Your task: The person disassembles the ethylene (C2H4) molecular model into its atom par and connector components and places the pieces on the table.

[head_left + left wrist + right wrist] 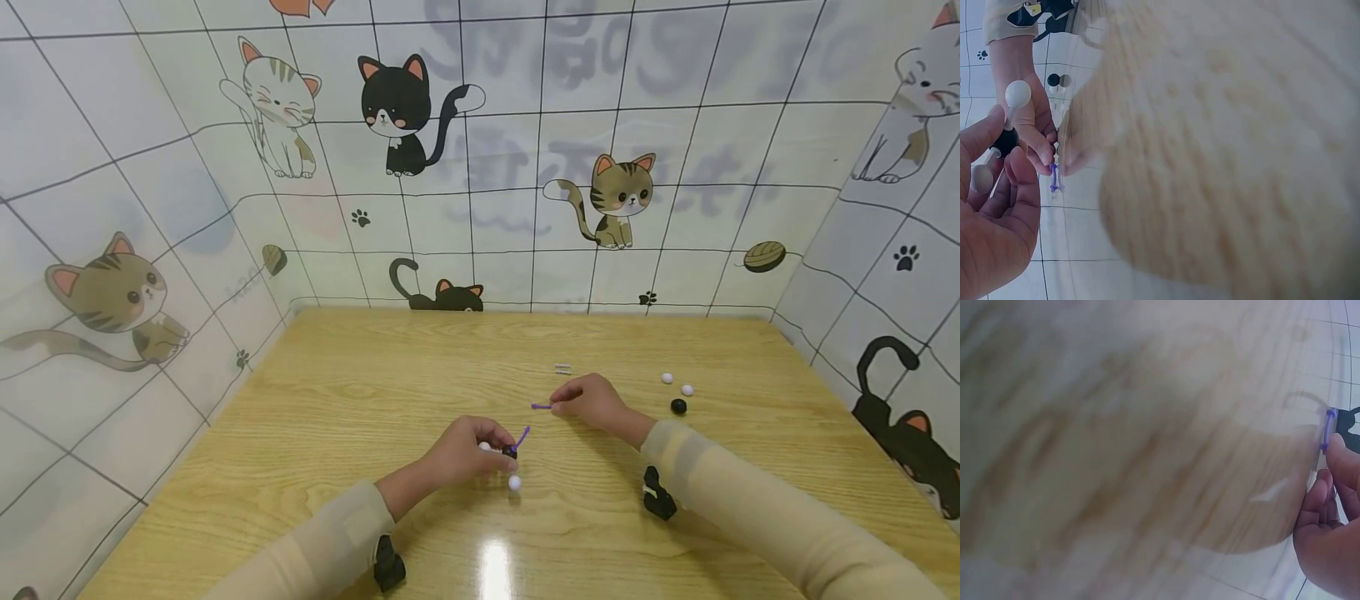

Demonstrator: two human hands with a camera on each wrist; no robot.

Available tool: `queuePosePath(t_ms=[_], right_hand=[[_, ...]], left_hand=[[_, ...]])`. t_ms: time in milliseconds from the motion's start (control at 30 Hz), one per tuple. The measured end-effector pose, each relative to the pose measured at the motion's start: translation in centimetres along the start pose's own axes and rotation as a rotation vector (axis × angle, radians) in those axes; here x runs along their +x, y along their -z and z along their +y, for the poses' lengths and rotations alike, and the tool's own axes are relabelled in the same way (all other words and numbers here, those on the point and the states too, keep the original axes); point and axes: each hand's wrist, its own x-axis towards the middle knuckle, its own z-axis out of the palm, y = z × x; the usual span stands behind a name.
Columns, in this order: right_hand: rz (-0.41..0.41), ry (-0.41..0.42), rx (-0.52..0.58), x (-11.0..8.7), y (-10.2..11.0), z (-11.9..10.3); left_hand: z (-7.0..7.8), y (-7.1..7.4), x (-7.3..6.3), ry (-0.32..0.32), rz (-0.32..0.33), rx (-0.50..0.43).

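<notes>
In the head view my left hand (465, 450) grips a black ball (510, 452) from a molecular model kit, low over the table's middle. White balls on pale sticks join that ball; one white ball (514, 482) points toward me, another (981, 179) shows in the left wrist view. A purple connector stick (523, 436) slants up from the black ball. To the right and a bit farther off, my right hand (596, 402) pinches the end of a second purple connector stick (541, 407), its free end pointing left. That stick (1329, 431) also shows in the right wrist view.
Two loose white balls (667, 378) (687, 390) and a loose black ball (678, 407) lie right of my right hand. Small pale sticks (562, 369) lie behind it. Cat-printed sheets (510, 150) stand around the wooden table (360, 367).
</notes>
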Motion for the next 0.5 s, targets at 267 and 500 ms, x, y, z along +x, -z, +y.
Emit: queuePosePath(t_ms=[267,500], right_hand=[[0.011,-0.036,0.021,-0.4,0.4,-0.1],[0.01,-0.045,0.095,-1.4,0.9,-0.9]], left_hand=[[0.0,0.1,-0.1,-0.024,0.006,-0.026],[-0.1,0.3,0.0,-0.023,0.025,-0.053]])
